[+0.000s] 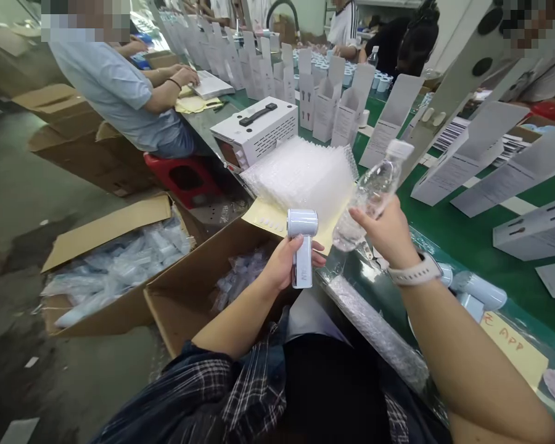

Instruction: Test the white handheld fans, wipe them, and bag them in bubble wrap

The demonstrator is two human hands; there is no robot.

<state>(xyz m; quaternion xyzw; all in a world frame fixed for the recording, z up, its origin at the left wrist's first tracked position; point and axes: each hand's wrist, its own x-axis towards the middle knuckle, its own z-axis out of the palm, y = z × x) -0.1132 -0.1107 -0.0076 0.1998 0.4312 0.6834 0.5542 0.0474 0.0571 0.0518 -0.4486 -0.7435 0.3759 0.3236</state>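
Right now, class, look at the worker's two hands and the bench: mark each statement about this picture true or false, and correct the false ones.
1. The left hand holds a pale blue handheld device. True.
2. The right hand holds a cardboard box. False: it holds a clear plastic bottle.
3. The bottle has a white cap. True.
4. The bench surface is red. False: it is green.
5. A white watch sits on the right wrist. True.
6. The white case with a black handle lies on the floor. False: it stands on the bench.
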